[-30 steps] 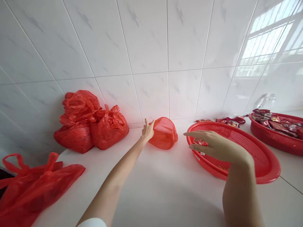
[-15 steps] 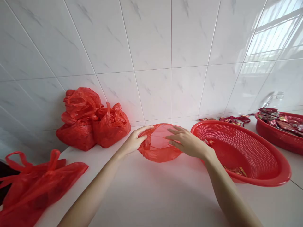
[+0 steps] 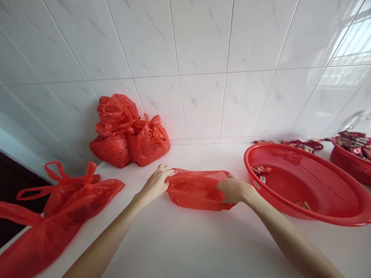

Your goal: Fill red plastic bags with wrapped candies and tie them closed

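A thin red plastic bag (image 3: 197, 193) lies on the white table between my hands, its mouth spread wide toward the wall. My left hand (image 3: 157, 180) pinches the bag's rim at its left end. At the right end, my right hand (image 3: 233, 189) is closed on the bag's edge, with the fingers partly inside and hidden by the film. Just right of that hand stands a red plastic basket (image 3: 290, 208) with perforated sides and a few small wrapped packets (image 3: 262, 170) on its bottom.
Several filled, tied red bags (image 3: 116, 148) are stacked against the tiled wall at the left. More red bags with loop handles (image 3: 66, 208) lie at the table's left edge. A second red basket (image 3: 344, 162) full of packets stands far right, with loose wrappers (image 3: 301, 144) along the wall.
The bag's mouth has stretched from a round opening into a wide, flatter one. My right hand has gone from open fingers to gripping its right edge. The view has shifted left.
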Motion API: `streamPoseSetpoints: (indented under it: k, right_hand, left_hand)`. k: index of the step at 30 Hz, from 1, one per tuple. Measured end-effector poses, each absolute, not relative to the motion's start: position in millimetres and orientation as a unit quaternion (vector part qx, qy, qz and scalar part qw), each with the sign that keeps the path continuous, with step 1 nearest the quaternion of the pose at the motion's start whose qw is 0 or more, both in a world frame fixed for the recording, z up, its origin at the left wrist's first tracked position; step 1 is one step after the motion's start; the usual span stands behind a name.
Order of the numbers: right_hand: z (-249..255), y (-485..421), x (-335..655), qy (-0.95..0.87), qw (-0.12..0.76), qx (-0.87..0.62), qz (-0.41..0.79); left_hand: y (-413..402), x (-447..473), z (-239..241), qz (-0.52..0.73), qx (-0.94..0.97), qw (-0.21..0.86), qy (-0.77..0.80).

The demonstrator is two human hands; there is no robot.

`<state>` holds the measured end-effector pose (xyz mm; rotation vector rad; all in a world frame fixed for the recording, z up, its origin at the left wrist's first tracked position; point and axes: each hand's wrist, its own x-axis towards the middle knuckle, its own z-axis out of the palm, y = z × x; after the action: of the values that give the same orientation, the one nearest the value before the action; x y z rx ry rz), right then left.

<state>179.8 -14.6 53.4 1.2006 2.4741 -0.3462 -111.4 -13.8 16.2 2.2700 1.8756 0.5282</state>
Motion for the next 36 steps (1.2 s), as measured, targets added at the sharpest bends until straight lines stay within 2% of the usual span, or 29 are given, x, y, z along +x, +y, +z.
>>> streamPoseSetpoints:
  k: [4,8,11,13,16,19,21,24,28,32,36]
  right_hand:
    - [52,-23,185,0.871,0.194,0.438,-0.112]
    - [50,-27,187,0.869,0.195,0.441,-0.110]
    - [47,-29,189,0.871,0.183,0.443,-0.105]
    - [44,-31,191,0.870,0.191,0.443,-0.099]
    - [40,-34,197,0.867,0.204,0.445,-0.097]
    - [39,-36,203,0.862,0.207,0.451,-0.101]
    - [40,-36,204,0.862,0.206,0.451,-0.106]
    - [45,-36,202,0.862,0.210,0.447,-0.112]
    - [48,-37,199,0.863,0.218,0.443,-0.109]
    - [45,-41,205,0.864,0.233,0.436,-0.100]
    - [39,-45,214,0.859,0.232,0.451,-0.078]
  left_hand:
    - [-24,-92,24,0.164,0.815,0.005,0.555]
    - [-41,-49,28,0.252,0.897,-0.041,0.360]
    - [-44,-28,26,0.254,0.933,-0.047,0.252]
    - [-38,-23,22,0.220,0.938,-0.049,0.264]
    - [-23,-27,19,0.182,0.899,-0.056,0.395]
    - [-15,-32,21,0.213,0.847,-0.069,0.482]
    - [-19,-29,24,0.267,0.847,-0.071,0.455]
    - [-32,-17,26,0.301,0.897,-0.046,0.321]
    - [-37,-6,20,0.163,0.959,0.018,0.230]
    - [-23,-16,12,0.035,0.932,0.038,0.358]
    - [-9,-32,12,-0.012,0.890,0.071,0.451]
